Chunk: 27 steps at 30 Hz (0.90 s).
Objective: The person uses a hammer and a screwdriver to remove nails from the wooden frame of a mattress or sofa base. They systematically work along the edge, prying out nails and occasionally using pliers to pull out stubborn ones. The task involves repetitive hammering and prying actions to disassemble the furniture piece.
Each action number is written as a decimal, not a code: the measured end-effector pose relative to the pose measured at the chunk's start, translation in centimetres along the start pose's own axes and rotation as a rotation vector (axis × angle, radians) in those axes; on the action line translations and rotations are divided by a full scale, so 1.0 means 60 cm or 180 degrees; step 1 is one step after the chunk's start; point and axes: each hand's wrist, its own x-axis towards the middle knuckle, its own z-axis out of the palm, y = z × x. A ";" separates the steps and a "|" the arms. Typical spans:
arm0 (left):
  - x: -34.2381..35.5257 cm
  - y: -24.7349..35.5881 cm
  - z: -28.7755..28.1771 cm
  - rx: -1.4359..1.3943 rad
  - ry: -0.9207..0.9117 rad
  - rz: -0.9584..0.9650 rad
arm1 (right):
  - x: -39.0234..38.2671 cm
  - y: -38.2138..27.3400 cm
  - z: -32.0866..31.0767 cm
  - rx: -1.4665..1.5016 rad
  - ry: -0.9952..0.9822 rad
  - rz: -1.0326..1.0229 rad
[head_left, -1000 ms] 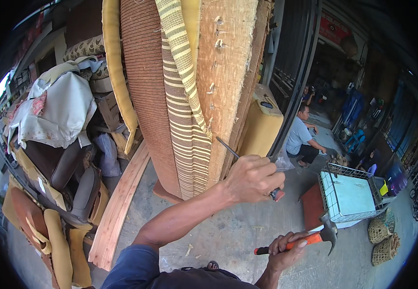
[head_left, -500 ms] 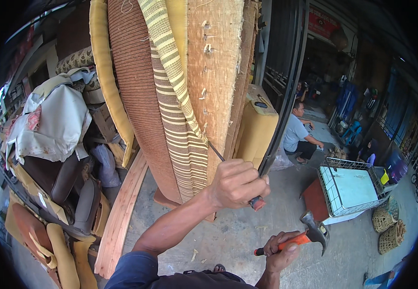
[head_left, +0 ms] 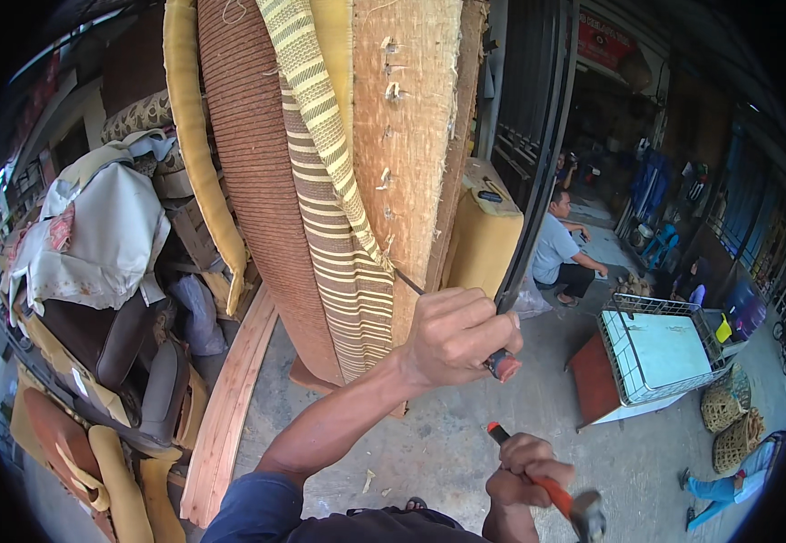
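My left hand (head_left: 455, 337) has dropped lower, fingers clamped on the thin steel screwdriver (head_left: 452, 317) prying coarse burlap (head_left: 407, 136); my right hand (head_left: 524, 475) grips the orange-handled hammer (head_left: 556, 493).

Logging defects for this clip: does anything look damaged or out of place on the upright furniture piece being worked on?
Yes. The striped fabric has come loose along the edge of the upright frame, baring coarse burlap with raised staples. The left hand holds a screwdriver there; the right hand holds a hammer.

Rough bare-wood frame (head_left: 407, 136), ribbed striped cloth (head_left: 348, 271) – matt, thin metal shaft (head_left: 409, 281), smooth orange plastic hammer handle (head_left: 551, 493)
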 end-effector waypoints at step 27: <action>0.103 -0.034 0.081 0.1131 -0.2726 -0.2634 | 0.053 -0.102 -0.150 0.0048 0.1632 0.1740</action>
